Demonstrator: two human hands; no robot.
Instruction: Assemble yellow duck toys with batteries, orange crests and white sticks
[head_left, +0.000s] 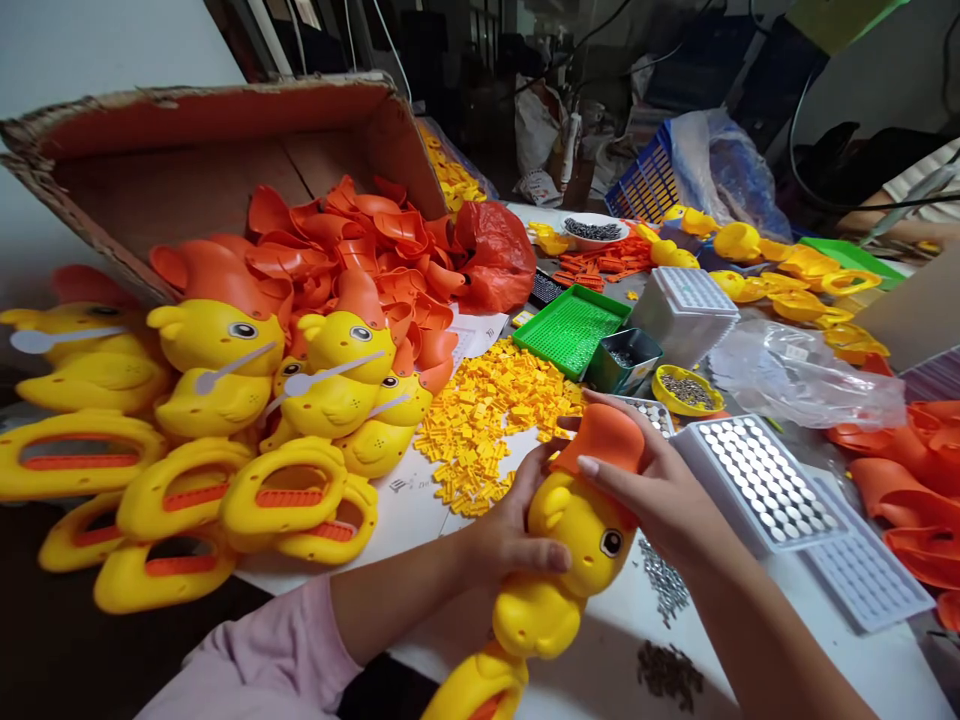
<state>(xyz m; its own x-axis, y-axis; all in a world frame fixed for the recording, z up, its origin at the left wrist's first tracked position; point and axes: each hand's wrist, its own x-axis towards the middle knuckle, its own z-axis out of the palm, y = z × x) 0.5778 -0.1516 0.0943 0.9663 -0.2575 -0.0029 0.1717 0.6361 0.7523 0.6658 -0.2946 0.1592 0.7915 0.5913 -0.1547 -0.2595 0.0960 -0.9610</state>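
Observation:
A yellow toy duck (544, 610) with a long handle below its body is held over the white table, its head tilted to the right. My left hand (506, 525) wraps around the back of the duck's head, thumb across its cheek. An orange cap (611, 435) sits on top of the head. On that cap my right hand (667, 485) is closed, thumb across its front and fingers behind it. The fingertips of both hands are partly hidden behind the toy.
Several finished-looking ducks (214, 350) lie stacked at left before a carton (240, 130) of orange caps (352, 235). Small yellow pieces (480, 415), a green tray (574, 325), a tray of silver discs (765, 480) and loose screws (664, 585) surround my hands. A person's arm shows at far right.

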